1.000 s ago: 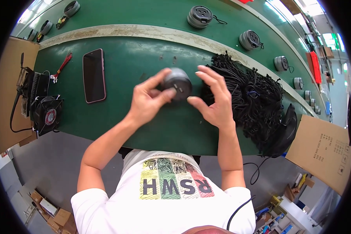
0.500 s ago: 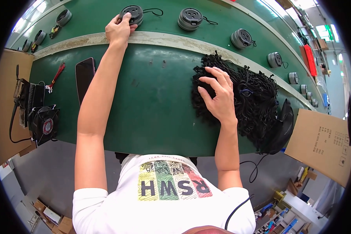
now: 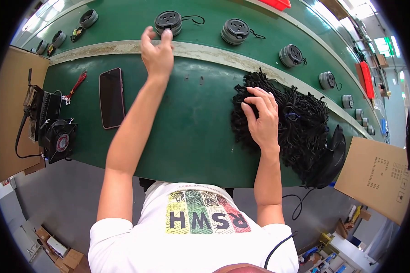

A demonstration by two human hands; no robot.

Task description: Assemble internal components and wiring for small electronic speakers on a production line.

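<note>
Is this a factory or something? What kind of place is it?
Probably a factory assembly line. A long green conveyor belt carries a row of round grey disc-shaped parts with short cords past a green workbench, where a big heap of black cords lies under the right hand.

the work table (image 3: 187,136) wears a matt green mat, smooth. the pile of black cords (image 3: 300,132) looks dull and rubbery. the round grey part (image 3: 168,22) looks like matt plastic. the phone (image 3: 111,98) has glossy dark glass. the box (image 3: 378,177) is plain brown cardboard.
</note>
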